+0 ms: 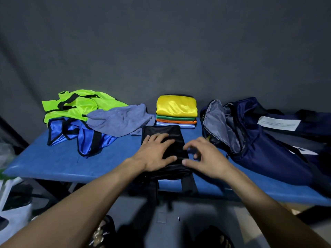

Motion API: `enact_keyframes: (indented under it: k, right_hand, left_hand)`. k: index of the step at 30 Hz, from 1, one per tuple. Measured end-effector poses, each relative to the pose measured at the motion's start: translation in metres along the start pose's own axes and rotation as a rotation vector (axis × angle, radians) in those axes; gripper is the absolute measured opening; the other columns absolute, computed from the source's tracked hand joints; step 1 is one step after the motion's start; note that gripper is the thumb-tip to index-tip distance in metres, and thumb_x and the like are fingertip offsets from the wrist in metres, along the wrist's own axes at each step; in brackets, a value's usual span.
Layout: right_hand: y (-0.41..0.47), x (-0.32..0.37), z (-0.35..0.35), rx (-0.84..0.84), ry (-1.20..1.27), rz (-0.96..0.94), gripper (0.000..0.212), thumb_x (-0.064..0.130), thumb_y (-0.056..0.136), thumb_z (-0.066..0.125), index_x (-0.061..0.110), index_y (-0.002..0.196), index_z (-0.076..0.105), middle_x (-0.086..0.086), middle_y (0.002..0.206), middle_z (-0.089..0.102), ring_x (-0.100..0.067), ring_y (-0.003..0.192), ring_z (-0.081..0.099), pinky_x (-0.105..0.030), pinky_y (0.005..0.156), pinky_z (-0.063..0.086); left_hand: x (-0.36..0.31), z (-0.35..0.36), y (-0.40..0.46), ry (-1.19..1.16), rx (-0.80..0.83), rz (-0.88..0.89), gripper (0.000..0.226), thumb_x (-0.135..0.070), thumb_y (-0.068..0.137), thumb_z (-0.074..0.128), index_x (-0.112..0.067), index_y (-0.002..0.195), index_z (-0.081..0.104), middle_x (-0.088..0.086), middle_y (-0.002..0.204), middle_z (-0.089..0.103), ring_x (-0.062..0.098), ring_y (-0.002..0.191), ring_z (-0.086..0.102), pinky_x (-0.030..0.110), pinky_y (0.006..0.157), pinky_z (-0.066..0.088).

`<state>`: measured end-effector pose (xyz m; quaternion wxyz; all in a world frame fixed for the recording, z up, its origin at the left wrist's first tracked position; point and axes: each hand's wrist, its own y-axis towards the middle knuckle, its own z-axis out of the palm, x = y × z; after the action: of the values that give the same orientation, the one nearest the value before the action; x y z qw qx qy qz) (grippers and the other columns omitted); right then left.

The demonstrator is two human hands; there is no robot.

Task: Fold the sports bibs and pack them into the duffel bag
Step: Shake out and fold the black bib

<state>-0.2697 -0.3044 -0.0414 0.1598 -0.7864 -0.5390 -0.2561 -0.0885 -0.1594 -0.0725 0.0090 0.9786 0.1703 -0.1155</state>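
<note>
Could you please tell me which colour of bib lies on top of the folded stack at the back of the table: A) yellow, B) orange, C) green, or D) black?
A: the yellow bib tops the folded stack, with the green and orange ones beneath it.

Two bare forearms are showing, entering from 7 and 5 o'clock, no sleeves reaching into view, no watch, rings or bands seen on either wrist. The left hand (pixel 157 151) and right hand (pixel 204 156) are both showing bare, no gloves, short nails on the fingers that face the camera. At 6 o'clock the feet are wearing dark open slide sandals (pixel 103 233), the one toward 7 o'clock carrying pale lettering on its strap, too blurred to read; the other is mostly lost in shadow.
</note>
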Motion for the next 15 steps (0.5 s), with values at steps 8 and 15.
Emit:
enact_keyframes:
  k: [8,15]
  right_hand:
    - [-0.064,0.009,0.012,0.228,-0.539,-0.292,0.067,0.058,0.075,0.076,0.041,0.130,0.042,0.011,0.139,0.027,-0.015,0.115,0.039,-0.036,0.091,0.042]
    - [-0.072,-0.010,0.052,-0.112,-0.611,-0.370,0.057,0.037,0.074,0.078,0.027,0.124,0.054,-0.001,0.137,0.046,-0.024,0.101,0.058,-0.036,0.076,0.052]
  left_hand:
    - [-0.027,-0.009,-0.015,-0.200,0.058,0.304,0.025,-0.052,0.087,0.067,-0.033,0.104,0.068,-0.010,0.095,0.060,0.010,0.087,0.057,0.041,0.084,0.050]
    - [-0.042,-0.008,-0.021,-0.233,0.002,0.295,0.023,-0.036,0.086,0.077,-0.028,0.105,0.067,-0.009,0.092,0.056,0.012,0.083,0.055,0.033,0.076,0.047]
